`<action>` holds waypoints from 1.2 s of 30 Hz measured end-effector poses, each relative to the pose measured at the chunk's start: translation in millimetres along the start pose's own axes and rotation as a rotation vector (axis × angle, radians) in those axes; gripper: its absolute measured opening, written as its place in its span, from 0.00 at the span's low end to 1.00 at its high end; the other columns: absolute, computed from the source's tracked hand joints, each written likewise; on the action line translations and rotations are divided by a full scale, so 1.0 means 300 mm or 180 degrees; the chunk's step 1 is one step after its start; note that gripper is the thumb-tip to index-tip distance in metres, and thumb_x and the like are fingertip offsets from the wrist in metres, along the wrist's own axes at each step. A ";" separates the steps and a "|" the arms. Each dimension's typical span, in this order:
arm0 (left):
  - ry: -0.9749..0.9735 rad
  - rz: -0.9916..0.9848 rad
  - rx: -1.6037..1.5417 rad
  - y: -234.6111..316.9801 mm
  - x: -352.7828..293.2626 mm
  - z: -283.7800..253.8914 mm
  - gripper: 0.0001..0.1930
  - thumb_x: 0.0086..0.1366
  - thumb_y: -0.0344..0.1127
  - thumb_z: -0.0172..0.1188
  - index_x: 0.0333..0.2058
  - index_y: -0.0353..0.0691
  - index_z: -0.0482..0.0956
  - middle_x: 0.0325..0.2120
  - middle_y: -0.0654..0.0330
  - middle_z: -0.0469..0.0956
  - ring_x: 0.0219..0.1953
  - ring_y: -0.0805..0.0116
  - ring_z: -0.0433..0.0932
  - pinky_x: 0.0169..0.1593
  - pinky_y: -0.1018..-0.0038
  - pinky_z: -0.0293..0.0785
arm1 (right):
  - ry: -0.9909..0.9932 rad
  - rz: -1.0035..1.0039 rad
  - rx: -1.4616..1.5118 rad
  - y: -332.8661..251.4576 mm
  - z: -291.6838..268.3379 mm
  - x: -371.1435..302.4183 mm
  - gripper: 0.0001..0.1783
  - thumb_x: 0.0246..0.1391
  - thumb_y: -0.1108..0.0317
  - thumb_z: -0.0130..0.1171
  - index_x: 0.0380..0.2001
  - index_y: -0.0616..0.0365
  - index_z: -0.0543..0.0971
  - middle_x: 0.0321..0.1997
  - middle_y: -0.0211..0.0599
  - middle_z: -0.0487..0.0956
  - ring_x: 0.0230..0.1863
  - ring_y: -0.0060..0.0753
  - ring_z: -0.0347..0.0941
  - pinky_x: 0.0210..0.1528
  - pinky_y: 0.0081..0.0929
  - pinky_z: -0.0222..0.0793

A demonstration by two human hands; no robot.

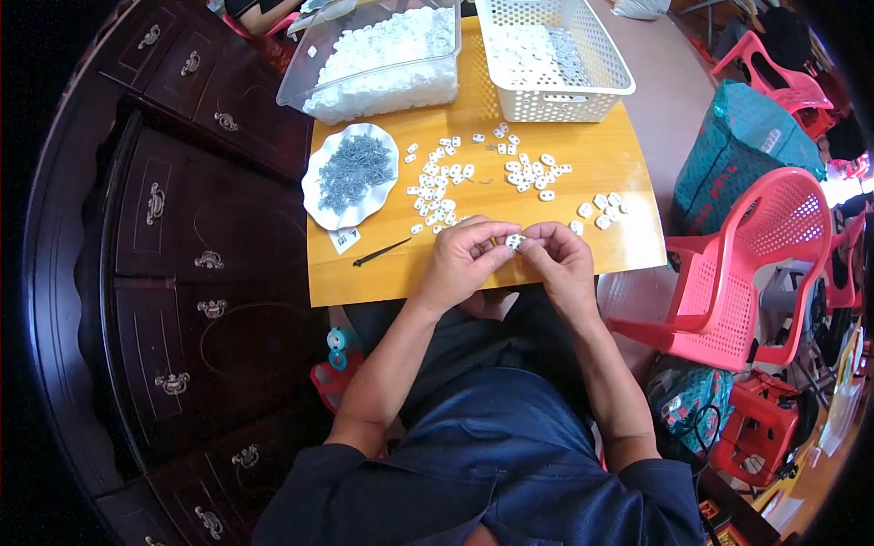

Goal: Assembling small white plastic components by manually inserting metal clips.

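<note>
Above the near edge of the yellow table, a small white plastic piece with dark holes is pinched between the fingertips of both hands. My left hand grips it from the left, and my right hand from the right. Similar white pieces lie loose beyond my left hand, with another cluster farther right. A few more pieces sit beyond my right hand. On the left, a white wavy-rimmed plate holds many small grey metal parts. A thin black tool rests near it.
At the table's far side stand a clear bin heaped with white pieces and a white perforated basket of more parts. Dark drawers line the left. A pink chair and a teal bag are on the right.
</note>
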State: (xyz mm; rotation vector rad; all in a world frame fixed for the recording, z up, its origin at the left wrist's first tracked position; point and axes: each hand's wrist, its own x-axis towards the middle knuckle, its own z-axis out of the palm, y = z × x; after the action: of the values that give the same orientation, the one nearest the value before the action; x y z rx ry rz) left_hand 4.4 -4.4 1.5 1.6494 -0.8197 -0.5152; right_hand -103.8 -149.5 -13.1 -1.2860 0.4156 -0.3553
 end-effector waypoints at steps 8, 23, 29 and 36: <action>-0.0166 0.0324 0.0206 0.006 0.008 -0.021 0.14 0.61 0.22 0.63 0.46 0.36 0.84 0.31 0.65 0.77 0.27 0.82 0.70 0.30 0.84 0.67 | -0.0336 0.0631 0.0124 -0.010 -0.018 0.005 0.07 0.62 0.70 0.61 0.39 0.64 0.80 0.34 0.28 0.82 0.33 0.14 0.75 0.37 0.15 0.71; 0.0423 0.0978 0.1780 0.073 -0.010 0.037 0.18 0.52 0.28 0.69 0.43 0.37 0.82 0.38 0.54 0.82 0.41 0.55 0.82 0.45 0.66 0.79 | -0.0251 0.0671 0.0734 0.008 0.006 -0.002 0.08 0.64 0.65 0.59 0.36 0.59 0.80 0.29 0.23 0.78 0.28 0.11 0.69 0.32 0.13 0.65; 0.0316 0.0945 0.1682 0.081 -0.012 0.029 0.17 0.52 0.28 0.69 0.43 0.36 0.82 0.38 0.54 0.82 0.41 0.54 0.82 0.44 0.66 0.79 | -0.0286 0.0873 0.0838 0.006 -0.003 -0.003 0.10 0.64 0.63 0.59 0.33 0.58 0.81 0.26 0.20 0.75 0.27 0.11 0.66 0.30 0.14 0.62; 0.0267 0.0932 0.1668 0.078 -0.011 0.022 0.15 0.53 0.28 0.68 0.42 0.36 0.82 0.37 0.53 0.82 0.40 0.54 0.82 0.44 0.66 0.79 | -0.0196 0.0899 0.0648 -0.014 0.007 -0.006 0.11 0.64 0.63 0.60 0.33 0.59 0.82 0.27 0.23 0.78 0.27 0.12 0.69 0.31 0.15 0.66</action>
State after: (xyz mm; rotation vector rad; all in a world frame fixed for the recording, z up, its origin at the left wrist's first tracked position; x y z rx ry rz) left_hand -8.2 -8.3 22.1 1.9595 -1.1779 -0.0188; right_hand -104.5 -147.7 -8.4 -1.0209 0.4889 -0.1154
